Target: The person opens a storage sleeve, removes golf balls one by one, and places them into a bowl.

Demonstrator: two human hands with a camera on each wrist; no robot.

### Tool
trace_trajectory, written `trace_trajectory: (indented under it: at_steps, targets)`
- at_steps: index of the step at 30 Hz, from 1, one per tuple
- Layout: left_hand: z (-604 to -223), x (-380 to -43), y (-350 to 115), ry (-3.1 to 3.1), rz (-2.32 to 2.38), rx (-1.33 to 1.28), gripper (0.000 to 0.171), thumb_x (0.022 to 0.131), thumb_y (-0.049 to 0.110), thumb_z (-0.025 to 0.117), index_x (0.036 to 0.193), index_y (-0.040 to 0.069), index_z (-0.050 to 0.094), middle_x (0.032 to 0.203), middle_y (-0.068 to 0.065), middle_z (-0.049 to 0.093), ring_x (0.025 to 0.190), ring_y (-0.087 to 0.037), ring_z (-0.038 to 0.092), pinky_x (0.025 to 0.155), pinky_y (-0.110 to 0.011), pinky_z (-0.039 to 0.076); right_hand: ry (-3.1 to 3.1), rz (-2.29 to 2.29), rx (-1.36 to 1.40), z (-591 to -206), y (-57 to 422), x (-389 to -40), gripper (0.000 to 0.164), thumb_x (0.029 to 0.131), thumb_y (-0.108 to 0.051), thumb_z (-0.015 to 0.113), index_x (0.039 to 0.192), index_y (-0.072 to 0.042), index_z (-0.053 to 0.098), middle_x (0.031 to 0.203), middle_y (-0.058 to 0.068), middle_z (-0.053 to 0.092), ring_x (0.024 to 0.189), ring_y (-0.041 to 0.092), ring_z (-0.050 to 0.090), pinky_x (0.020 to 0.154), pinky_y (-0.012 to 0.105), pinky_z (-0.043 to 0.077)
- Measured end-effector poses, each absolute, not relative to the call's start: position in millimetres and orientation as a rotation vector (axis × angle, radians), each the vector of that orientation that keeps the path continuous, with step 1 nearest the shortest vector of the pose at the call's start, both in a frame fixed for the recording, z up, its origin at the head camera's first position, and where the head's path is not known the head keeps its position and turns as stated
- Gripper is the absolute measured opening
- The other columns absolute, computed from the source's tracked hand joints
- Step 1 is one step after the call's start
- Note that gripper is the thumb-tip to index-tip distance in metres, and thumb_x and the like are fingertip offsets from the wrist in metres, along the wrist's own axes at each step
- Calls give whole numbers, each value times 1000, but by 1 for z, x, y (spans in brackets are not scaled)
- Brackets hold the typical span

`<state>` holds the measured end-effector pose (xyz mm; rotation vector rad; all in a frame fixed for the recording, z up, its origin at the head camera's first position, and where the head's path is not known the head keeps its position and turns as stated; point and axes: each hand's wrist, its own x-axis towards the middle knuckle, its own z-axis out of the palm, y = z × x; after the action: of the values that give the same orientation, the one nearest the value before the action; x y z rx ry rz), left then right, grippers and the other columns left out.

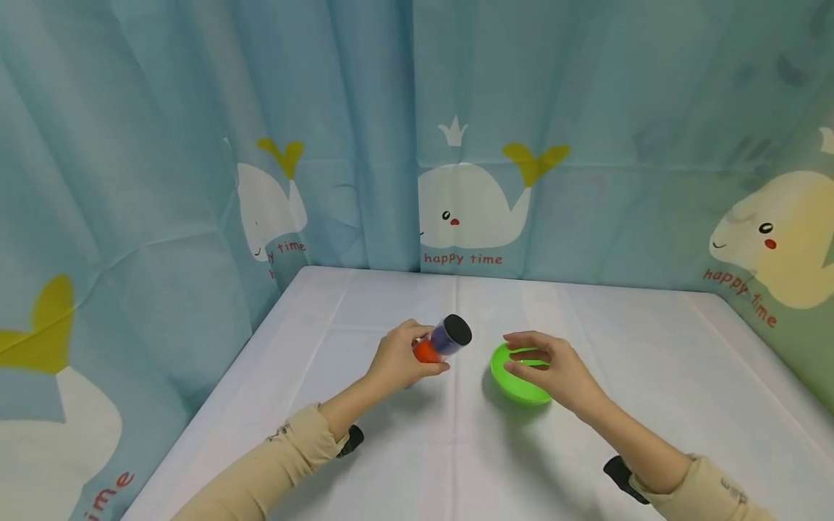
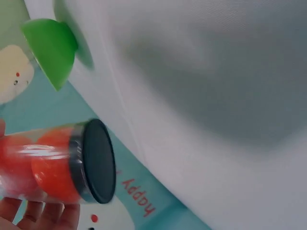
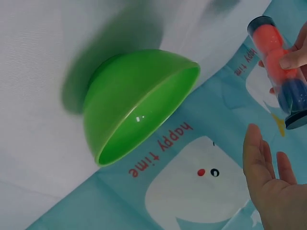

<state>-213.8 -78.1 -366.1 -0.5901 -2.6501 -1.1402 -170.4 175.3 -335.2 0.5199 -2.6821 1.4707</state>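
My left hand grips a clear tube with a black cap at each end, fingers and thumb round its middle. Inside the tube are orange balls and a dark blue one. It is held tilted above the table, one black cap facing up and to the right. A bright green bowl stands upright on the table to the right of the tube. Over the bowl's right side hovers my right hand, its fingers loosely bent with nothing between them.
A white cloth covers the table. Behind and along both sides hangs a light blue curtain printed with white whales. Dark bands sit at both wrists, by the beige sleeves.
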Motion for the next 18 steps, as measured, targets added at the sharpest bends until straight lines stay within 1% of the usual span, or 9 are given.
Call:
trace_trajectory:
  at_steps: [3,5,7,12,14,18]
  targets:
    - [-366,-210,-75,-2655,-1122,-623,48,66,24,85,108,8,70,98,-5,69,83,-17,61,71,-25,49,-2673,1498,519,-336,172,-170,41,84,-15,70,122,-2,59,115,20,64,100,28,66,77,18,53]
    - [-366,-208,-73,-2655,-1123,-636,48,66,24,85,109,9,69,100,-6,71,85,-18,63,73,-26,49,-2662,1516,529,-335,171,-170,42,84,-15,70,123,-2,59,115,20,64,100,28,66,77,18,53]
    - [-367,-207,-72,-2654,-1125,-640,48,66,25,85,109,11,70,99,-4,72,84,-16,64,71,-24,48,-2647,1519,544,-334,169,-171,42,84,-14,70,122,-1,59,115,21,64,100,29,66,77,18,53]
    - [-368,-207,-70,-2648,-1119,-632,43,65,28,86,103,14,71,86,1,72,75,-12,61,66,-21,45,-2610,1498,513,-330,169,-176,41,84,-14,70,122,-2,59,114,18,65,101,30,66,76,17,53]
    - [-369,-208,-67,-2650,-1095,-636,44,65,30,86,103,14,71,86,1,73,76,-12,62,67,-21,45,-2604,1509,497,-329,169,-178,41,84,-14,70,122,-2,59,113,18,66,102,30,66,76,16,52]
    - [-371,-209,-61,-2651,-1028,-687,49,65,32,86,107,12,71,95,-2,73,82,-16,65,71,-24,48,-2619,1544,509,-331,168,-180,42,85,-14,70,123,-1,58,114,19,65,102,31,66,77,18,53]
